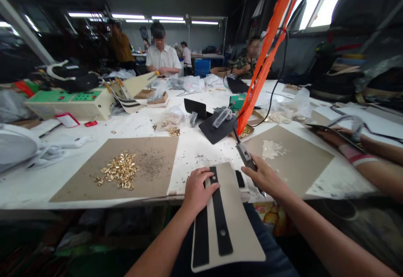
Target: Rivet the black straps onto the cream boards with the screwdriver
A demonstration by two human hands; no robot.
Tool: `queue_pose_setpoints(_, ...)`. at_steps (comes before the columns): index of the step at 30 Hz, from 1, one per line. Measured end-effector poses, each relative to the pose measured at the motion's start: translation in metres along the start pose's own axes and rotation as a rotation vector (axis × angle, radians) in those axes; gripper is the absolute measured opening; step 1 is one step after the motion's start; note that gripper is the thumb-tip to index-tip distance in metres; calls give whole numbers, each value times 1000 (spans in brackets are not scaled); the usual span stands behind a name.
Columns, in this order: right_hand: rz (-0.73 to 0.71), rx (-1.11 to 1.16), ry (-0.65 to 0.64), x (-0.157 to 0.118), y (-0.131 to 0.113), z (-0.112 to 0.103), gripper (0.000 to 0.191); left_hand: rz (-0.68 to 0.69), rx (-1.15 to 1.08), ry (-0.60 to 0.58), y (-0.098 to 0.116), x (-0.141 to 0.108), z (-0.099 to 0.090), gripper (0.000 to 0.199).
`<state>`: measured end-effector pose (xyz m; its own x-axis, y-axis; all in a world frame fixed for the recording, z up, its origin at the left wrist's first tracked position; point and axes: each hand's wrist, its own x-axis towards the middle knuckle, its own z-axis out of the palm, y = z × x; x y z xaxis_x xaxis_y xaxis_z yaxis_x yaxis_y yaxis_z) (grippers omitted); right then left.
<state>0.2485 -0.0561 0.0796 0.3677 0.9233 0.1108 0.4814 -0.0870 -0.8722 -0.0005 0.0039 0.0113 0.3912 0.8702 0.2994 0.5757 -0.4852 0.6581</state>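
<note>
A beige panel (242, 226) with two black strips lies over the table's front edge and my lap. Two small round metal pieces show on its longer strip (220, 214). My left hand (199, 188) rests on the panel's upper left part, thumb and fingers apart across the strip's top end. To the right of the panel, my right hand (262, 176) is wrapped round a grey handheld tool (244, 154), which has a black cable at its top. The tool's lower end is partly hidden behind the hand.
Gold metal pieces (121, 170) lie on a brown sheet (91, 184) at left; pale pieces (272, 149) on another sheet (305, 159) at right. An orange-wrapped post (262, 67) slants upward. Another person's arms (374, 163) are at far right. Black panels (215, 128) lie ahead.
</note>
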Motion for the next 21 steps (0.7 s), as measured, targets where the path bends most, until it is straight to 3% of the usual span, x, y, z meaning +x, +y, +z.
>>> queue_pose_setpoints(5,-145,-126,21,-19,32,13,60,2,-8,61,-1,-4,-1,29)
queue_pose_setpoints(10,-293,-327,243,-62,59,12,48,-13,-64,111,-5,-6,1,27)
queue_pose_setpoints(12,-265,-273,236,-79,61,13,46,-14,-88,112,-5,-5,1,26)
queue_pose_setpoints(17,140,120,-216,-104,42,39,56,-14,-124,117,-6,0,0,22)
queue_pose_setpoints(21,108,541,-498,-101,22,63,54,-60,-220,91,-12,5,-6,32)
